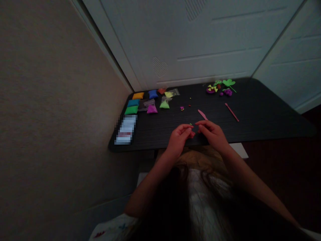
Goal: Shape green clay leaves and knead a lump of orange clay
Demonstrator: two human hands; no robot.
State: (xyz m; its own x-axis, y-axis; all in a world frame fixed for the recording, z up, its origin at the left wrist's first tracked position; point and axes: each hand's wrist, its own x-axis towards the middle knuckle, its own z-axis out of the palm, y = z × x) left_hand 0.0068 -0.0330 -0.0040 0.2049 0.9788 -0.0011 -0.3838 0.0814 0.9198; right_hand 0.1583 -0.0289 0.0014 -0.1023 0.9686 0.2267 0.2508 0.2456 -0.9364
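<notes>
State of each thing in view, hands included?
left hand: fingers curled, grip unclear
right hand: fingers bent
pink knife: lying on black table
pink rod: lying down
orange packet: filled
blue packet: filled
green packet: filled
light-green bag: partly filled
pixelated panel: bright, content unreadable

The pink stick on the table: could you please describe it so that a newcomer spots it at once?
On the black table, look beyond the right hand, toward the right. The pink stick lies slantwise there, a narrow rod, unlike the flat-bladed pink knife.
</notes>
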